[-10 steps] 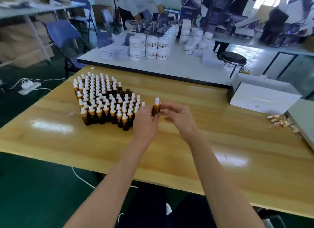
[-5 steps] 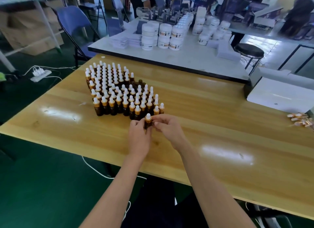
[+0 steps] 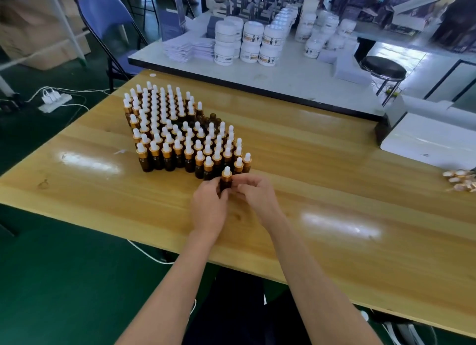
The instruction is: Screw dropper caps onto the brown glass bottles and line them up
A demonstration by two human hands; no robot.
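A capped bottle (image 3: 226,180) is held upright between both hands at the near right corner of the bottle block (image 3: 180,141), just in front of its front row. The left hand (image 3: 209,208) is curled round the brown body from the left. The right hand (image 3: 257,198) is pinched against it from the right with thumb and fingertips. Only the gold collar and white bulb are seen above the fingers. Whether the base is set on the table (image 3: 334,216) cannot be told — it is hidden by the fingers.

The block is made up of many brown bottles stood close together in rows, nearly all topped with white droppers. A few uncapped bottles (image 3: 214,118) are seen at the block's far right side, dark and open at the neck. Loose caps (image 3: 459,181) are heaped at the table's right edge, well apart from the hands.

A white box (image 3: 432,141) is seen at the far right. Beyond, a second table (image 3: 296,82) is loaded with white jars (image 3: 253,42) — some stacked two high — and a black stool (image 3: 383,67) is stood beside it.
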